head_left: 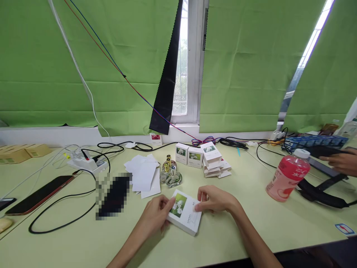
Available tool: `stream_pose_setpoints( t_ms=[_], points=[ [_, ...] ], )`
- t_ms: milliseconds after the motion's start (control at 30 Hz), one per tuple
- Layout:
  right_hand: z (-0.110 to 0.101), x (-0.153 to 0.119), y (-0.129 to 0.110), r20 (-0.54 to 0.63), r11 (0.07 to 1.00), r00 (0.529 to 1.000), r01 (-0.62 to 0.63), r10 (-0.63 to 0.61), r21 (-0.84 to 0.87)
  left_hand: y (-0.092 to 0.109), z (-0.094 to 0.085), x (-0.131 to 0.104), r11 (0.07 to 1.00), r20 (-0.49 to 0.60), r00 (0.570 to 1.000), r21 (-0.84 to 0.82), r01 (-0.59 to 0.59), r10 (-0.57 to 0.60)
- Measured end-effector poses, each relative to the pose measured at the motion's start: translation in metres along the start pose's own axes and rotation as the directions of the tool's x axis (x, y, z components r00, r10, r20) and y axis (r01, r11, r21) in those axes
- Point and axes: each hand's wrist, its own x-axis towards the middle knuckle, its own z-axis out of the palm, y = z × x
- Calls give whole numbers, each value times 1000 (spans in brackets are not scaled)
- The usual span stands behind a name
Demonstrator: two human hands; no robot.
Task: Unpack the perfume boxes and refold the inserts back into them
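Between my two hands is a white cardboard box (185,212) with a green picture of white flowers on its face, tilted just over the table. My left hand (156,213) grips its left side, thumb on top by the picture. At the right edge, my right hand (214,199) pinches the box with its thumb on the printed face. Behind it stand several glass perfume bottles (174,178) with gold or silver necks. White paper sheets (145,175) lie in a loose pile to their left. Two small flower boxes (194,158) stand upright beyond, beside a stack of flattened-looking boxes (213,158).
A pink drink bottle (288,175) stands at right, near another person's hand (341,162) and a black strap-like device (320,195). Phones (41,193), a power strip (87,160) and looping black cables (63,195) lie at left. Green curtains (245,67) hang behind the table.
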Motion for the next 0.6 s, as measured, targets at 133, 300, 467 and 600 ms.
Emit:
stream_pose_setpoints(
  t_ms=[133,300,467,600],
  points=[
    [7,3,2,65,995,996,-70,65,67,-18,-5,-9,997,-5,998,-38,60,-61],
    [6,5,12,162,979,978,-154,132,133,-21,-21,-6,986,-99,994,164,-25,42],
    [-2,-3,12,112,976,979,-183,170,116,-22,-23,-7,991,-151,982,94,-98,111],
    [1,-17,-12,-156,999,988,9,-15,-44,-10,-17,-15,977,-88,983,-122,-174,164]
  ],
)
